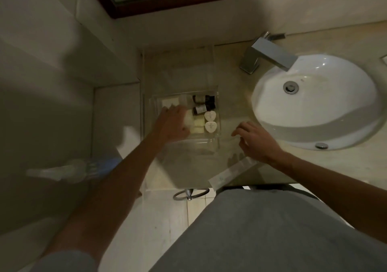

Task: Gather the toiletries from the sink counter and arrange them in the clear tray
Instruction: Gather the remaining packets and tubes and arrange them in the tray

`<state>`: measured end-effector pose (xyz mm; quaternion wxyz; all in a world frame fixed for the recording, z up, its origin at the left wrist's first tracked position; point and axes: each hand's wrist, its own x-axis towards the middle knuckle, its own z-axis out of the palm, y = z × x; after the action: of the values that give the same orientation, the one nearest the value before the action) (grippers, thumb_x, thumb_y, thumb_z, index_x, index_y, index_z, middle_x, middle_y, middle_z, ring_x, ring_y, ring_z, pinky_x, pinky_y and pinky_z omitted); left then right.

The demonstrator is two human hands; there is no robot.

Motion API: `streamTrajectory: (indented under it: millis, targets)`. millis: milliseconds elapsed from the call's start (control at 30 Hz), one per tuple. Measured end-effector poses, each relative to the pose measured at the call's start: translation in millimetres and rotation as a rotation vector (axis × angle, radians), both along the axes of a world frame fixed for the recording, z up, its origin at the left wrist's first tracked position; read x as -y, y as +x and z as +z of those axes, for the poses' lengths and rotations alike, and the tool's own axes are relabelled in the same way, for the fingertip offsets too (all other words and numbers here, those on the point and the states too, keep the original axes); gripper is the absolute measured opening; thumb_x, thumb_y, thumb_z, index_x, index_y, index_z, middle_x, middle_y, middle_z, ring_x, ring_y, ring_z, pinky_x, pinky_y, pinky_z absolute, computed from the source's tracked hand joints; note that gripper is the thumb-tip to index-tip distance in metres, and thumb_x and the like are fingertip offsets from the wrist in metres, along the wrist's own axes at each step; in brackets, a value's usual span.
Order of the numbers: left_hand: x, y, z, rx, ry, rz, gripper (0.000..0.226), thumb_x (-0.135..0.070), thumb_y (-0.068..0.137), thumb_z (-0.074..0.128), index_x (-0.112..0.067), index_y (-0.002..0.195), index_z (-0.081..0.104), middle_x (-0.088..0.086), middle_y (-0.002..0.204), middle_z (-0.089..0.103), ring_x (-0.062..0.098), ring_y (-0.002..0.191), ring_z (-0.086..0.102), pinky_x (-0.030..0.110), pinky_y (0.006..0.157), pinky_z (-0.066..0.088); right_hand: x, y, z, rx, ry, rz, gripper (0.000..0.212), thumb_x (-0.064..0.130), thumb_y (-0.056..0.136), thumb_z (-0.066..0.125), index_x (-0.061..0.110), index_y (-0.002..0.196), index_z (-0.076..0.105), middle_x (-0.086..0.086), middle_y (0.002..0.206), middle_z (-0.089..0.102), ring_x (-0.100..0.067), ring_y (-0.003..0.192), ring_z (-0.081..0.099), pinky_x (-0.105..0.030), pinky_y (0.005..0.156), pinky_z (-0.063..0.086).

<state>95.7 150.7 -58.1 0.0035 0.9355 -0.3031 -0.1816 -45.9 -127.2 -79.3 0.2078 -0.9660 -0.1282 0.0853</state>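
Head view: The clear tray [217, 112] sits on the sink counter [230, 79], left of the basin [318, 100]. It contains dark bottles [204, 104] and two heart-shaped soaps [210, 121]. The left hand [172, 123] reaches into the tray; its grip appears loose, but blur obscures it. The right hand [256, 141] rests spread on the counter, near a long white sachet [232, 172].

Dim light. A beige stone counter [314, 167] fills the right, holding a white oval basin [326, 112] and square chrome tap [270, 55]. A wood-framed mirror [146, 4] runs along the top; pale floor tiles [196, 209] show at lower centre.
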Motion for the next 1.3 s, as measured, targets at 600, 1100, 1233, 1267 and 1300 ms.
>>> streamTrajectory:
  millis: [600, 1100, 1233, 1267, 1300]
  targets:
    - [119, -42, 19, 0.188, -0.147, -0.193, 0.065, -0.046, 0.07, 0.058, -0.009, 0.124, 0.058, 0.014, 0.124, 0.058, 0.034, 0.11, 0.053, 0.046, 0.099, 0.038, 55, 9, 18, 0.011, -0.194, -0.085, 0.045, 0.038, 0.085, 0.056, 0.013, 0.123, 0.058, -0.009, 0.12, 0.06, -0.026, 0.103, 0.057, -0.04, 0.09, 0.048]
    - [539, -135, 7, 0.01, -0.3, -0.388, 0.073, -0.051, 0.073, 0.054, -0.016, 0.135, 0.043, 0.008, 0.135, 0.049, 0.027, 0.122, 0.048, 0.04, 0.109, 0.032, 439, -120, 20, -0.06, -0.317, -0.837, 0.053, 0.033, 0.081, 0.067, 0.012, 0.128, 0.054, -0.012, 0.125, 0.059, -0.032, 0.107, 0.056, -0.044, 0.088, 0.047]
    - [591, -152, 4, -0.009, -0.31, -0.444, 0.071, -0.046, 0.071, 0.058, -0.013, 0.133, 0.045, 0.007, 0.13, 0.052, 0.026, 0.12, 0.048, 0.038, 0.108, 0.031, 509, -174, 6, -0.258, -0.355, -1.117, 0.063, 0.029, 0.079, 0.067, 0.012, 0.135, 0.044, -0.016, 0.126, 0.049, -0.037, 0.104, 0.051, -0.043, 0.08, 0.045]
    - [601, -156, 3, -0.015, -0.307, -0.457, 0.071, -0.046, 0.071, 0.058, -0.014, 0.132, 0.045, 0.006, 0.128, 0.052, 0.025, 0.119, 0.048, 0.038, 0.108, 0.031, 519, -187, 0, -0.309, -0.332, -1.178, 0.065, 0.03, 0.079, 0.067, 0.012, 0.136, 0.042, -0.016, 0.127, 0.046, -0.037, 0.105, 0.05, -0.044, 0.08, 0.045]
    - [609, -161, 0, -0.029, -0.295, -0.471, 0.071, -0.046, 0.07, 0.057, -0.014, 0.132, 0.044, 0.005, 0.128, 0.051, 0.024, 0.118, 0.048, 0.038, 0.107, 0.032, 524, -197, -6, -0.349, -0.283, -1.228, 0.064, 0.03, 0.08, 0.067, 0.013, 0.135, 0.041, -0.016, 0.125, 0.045, -0.038, 0.105, 0.049, -0.044, 0.08, 0.045]
